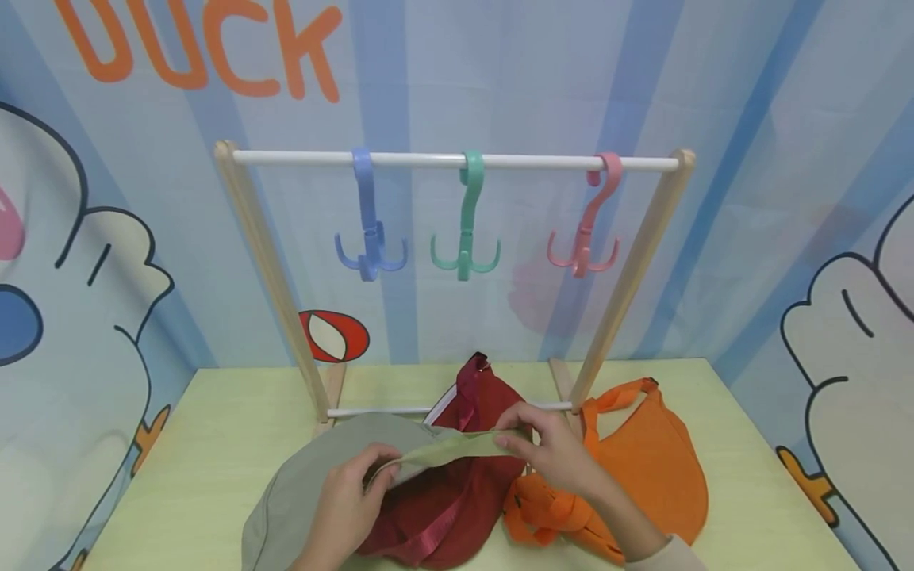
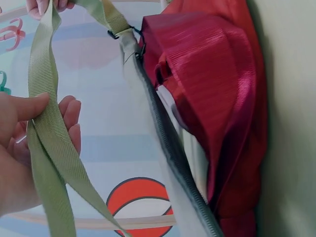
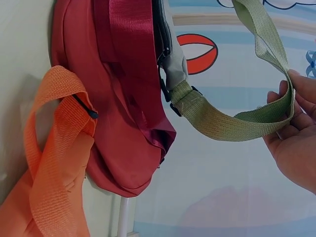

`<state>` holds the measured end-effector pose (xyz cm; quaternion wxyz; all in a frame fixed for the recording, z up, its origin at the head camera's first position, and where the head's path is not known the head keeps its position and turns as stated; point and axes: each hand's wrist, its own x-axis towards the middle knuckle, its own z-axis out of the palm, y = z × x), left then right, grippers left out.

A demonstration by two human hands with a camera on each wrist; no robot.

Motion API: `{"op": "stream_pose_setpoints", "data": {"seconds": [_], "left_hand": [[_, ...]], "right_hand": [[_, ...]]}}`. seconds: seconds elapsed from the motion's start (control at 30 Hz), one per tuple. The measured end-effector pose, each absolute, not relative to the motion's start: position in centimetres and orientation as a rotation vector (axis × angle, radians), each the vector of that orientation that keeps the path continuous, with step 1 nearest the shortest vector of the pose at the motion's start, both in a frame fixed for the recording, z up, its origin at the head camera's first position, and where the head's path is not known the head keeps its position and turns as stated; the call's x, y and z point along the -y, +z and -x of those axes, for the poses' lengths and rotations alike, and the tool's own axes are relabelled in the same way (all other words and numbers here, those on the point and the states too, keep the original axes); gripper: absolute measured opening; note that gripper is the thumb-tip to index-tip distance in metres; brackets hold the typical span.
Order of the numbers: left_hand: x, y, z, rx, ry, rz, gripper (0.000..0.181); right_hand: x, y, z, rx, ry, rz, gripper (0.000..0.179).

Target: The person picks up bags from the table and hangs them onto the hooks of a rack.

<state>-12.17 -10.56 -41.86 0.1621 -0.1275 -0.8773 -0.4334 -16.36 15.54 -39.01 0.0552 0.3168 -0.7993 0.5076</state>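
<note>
A grey-green shoulder bag [image 1: 307, 484] with a light green webbing strap [image 1: 450, 450] lies at the left front of the table. My left hand [image 1: 348, 500] pinches the strap between thumb and fingers near the bag's upper edge. Farther right, my right hand [image 1: 553, 448] grips the same strap, which stretches between both hands. In the right wrist view the strap loops from a dark buckle [image 3: 177, 101] at the bag's end to my right fingers. Beneath the strap lies a dark red bag [image 1: 435, 531], partly covered by the grey-green one.
An orange bag [image 1: 660, 476] with a knotted strap [image 1: 546, 503] lies on the right. Behind stands a wooden rack with a white bar [image 1: 300, 159], carrying a blue hook [image 1: 369, 230], a green hook [image 1: 467, 222] and a pink hook [image 1: 589, 226]. A printed cloth backdrop [image 1: 457, 71] hangs behind.
</note>
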Motion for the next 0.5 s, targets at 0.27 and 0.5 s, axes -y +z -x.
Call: {"op": "stream_pose_setpoints", "data": {"seconds": [0.27,0.5], "left_hand": [[11.2,-40.7,12.2,2.463,-1.193,0.365,0.014],[11.8,-40.4,12.3,2.435,-1.136,0.363,0.015]], "right_hand": [[-15.3,-38.8,16.5,2.450,1.542,-0.932,0.005],[-15.1,-38.5,16.4,2.495,1.535,-0.902,0.007]]}}
